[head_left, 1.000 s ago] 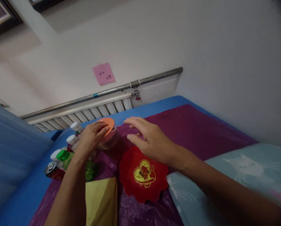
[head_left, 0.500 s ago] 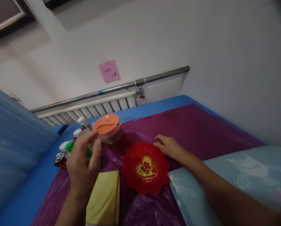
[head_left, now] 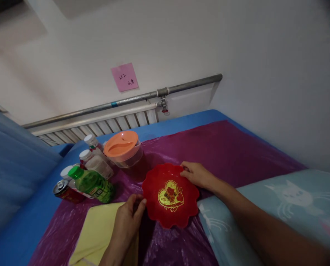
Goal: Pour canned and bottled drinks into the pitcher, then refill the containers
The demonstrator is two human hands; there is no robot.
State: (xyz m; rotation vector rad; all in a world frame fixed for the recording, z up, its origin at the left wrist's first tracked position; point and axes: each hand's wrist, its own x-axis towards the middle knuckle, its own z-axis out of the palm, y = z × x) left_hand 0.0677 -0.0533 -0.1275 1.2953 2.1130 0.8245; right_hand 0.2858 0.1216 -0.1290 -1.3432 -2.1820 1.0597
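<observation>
A red scalloped plate (head_left: 156, 207) with a gold heart design lies on the purple plastic sheet (head_left: 226, 151). My right hand (head_left: 196, 174) grips the plate's far right rim with curled fingers. My left hand (head_left: 129, 214) pinches its near left rim, resting over a yellow cloth (head_left: 98, 232). Behind the plate stands a clear jar with an orange lid (head_left: 123, 147).
Left of the plate lie a green bottle (head_left: 91, 183), a red can (head_left: 65, 190) and white-capped bottles (head_left: 94, 162). A light blue pillow (head_left: 281, 207) sits at the right. A radiator (head_left: 98, 127) and pipe run along the wall, under a pink note (head_left: 124, 77).
My left hand left the orange-lidded jar and came down to the plate's near rim. My right hand dropped from above the plate onto its far rim.
</observation>
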